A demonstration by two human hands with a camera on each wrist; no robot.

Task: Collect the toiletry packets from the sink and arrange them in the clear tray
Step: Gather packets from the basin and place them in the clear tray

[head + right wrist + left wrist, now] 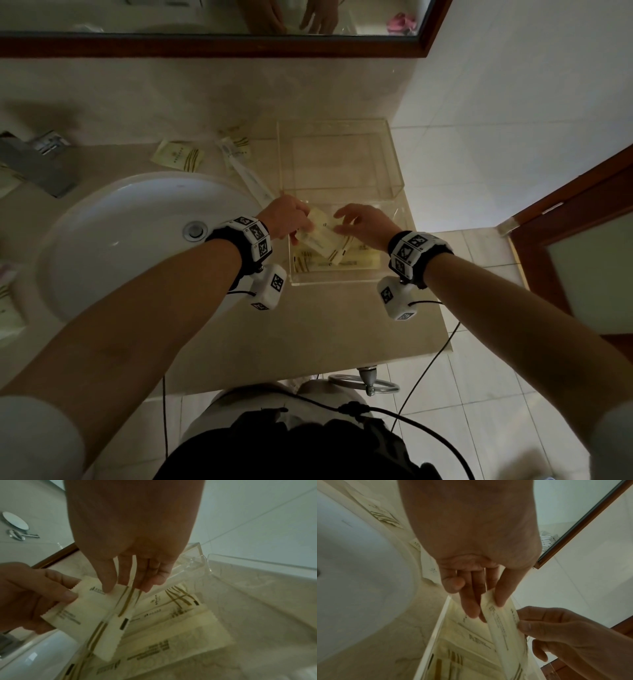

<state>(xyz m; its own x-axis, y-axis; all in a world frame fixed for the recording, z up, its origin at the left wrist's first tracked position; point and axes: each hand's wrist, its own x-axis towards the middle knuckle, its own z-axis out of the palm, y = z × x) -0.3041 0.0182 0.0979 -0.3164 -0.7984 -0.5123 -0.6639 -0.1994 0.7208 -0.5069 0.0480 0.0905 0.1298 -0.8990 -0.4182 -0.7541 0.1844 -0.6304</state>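
A: Where is the packet (320,236) just now?
B: Over the near clear tray (329,281), slanting down into it, with other cream packets (356,263) lying flat on the tray's floor beneath.

A: Who has hold of it?
B: Both hands. The left hand (286,219) pinches its upper end: the wrist view shows the thumb on one face and the fingers (469,601) behind it, a closed grip on the packet. The right hand (363,224) meets the other end; its fingers (108,580) point down onto the packet's face, fairly straight, and I cannot tell whether the thumb closes under it.

A: And around them?
B: A second, taller clear box (337,157) stands just behind the tray. More packets (178,156) lie loose on the tabletop (325,329) behind the white sink (130,233), and one long thin packet (251,181) runs between the sink's rim and the box. A tap (37,161) sits at the far left, a mirror (205,20) above.
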